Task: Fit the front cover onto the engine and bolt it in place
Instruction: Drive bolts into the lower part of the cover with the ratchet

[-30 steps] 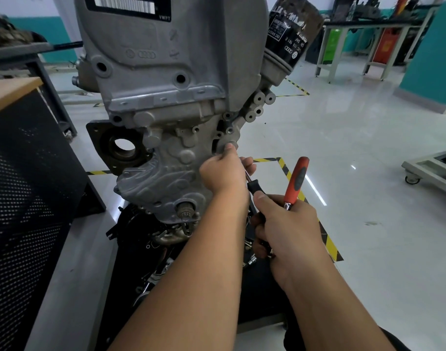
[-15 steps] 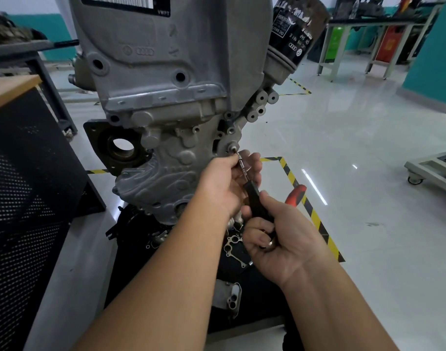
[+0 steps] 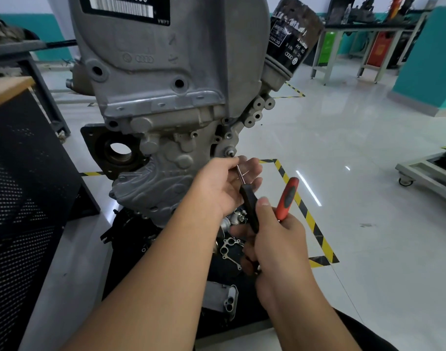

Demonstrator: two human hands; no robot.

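Note:
The grey engine front cover [image 3: 166, 97] sits against the upright engine, filling the upper middle of the head view. A small bolt [image 3: 231, 153] sits in a boss on the cover's lower right edge. My left hand [image 3: 217, 186] is just below that bolt, its fingertips pinching the thin metal shaft [image 3: 239, 173] of a driver tool. The shaft's tip is a little under the bolt head. My right hand [image 3: 280, 239] grips the tool's black body, and its red handle [image 3: 288, 196] sticks up to the right.
A black oil filter [image 3: 293, 36] juts out at the engine's upper right. Loose metal parts and a gasket [image 3: 229, 247] lie on the black tray below. A black perforated cabinet [image 3: 19, 198] stands on the left, yellow-black floor tape [image 3: 308, 214] and a wheeled cart [image 3: 424, 173] on the right.
My left hand left the bolt and took the tool's shaft. The tool's tip came up to the bolt and now sits just below it. The red handle has swung up.

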